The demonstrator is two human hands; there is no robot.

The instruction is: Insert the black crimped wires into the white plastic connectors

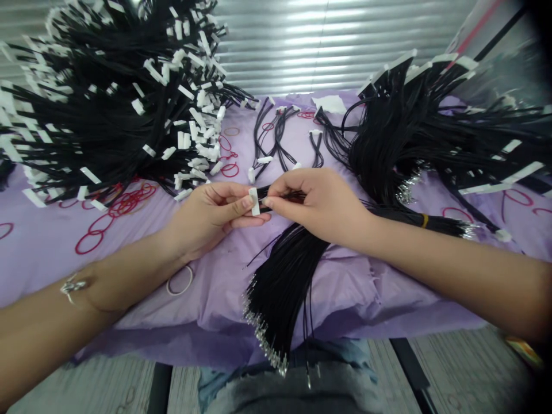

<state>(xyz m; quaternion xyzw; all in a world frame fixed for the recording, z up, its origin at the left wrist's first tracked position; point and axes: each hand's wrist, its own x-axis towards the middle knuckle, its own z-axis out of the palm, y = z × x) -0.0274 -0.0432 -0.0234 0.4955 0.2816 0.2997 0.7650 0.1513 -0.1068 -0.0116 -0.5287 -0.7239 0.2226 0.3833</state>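
Between the thumb and fingers of my left hand (219, 213) is a small white plastic connector (255, 202), held upright. My right hand (321, 201) pinches thin black wires right beside it, its fingertips almost touching the connector. Black wires run from the connector toward my right palm, partly hidden by the fingers. Below my right hand, a thick bundle of loose black wires (284, 287) with bare metal terminals fans out over the front edge of the table. Another bundle (401, 217), tied with a yellow band, lies under my right forearm.
A big heap of black cables with white connectors (129, 103) fills the left. More cables (388, 132) lie at the right. Several short harnesses (280, 138) rest on the purple cloth (185, 313). Red rubber bands (125, 204) lie left; a pale ring (180, 282) sits near my left wrist.
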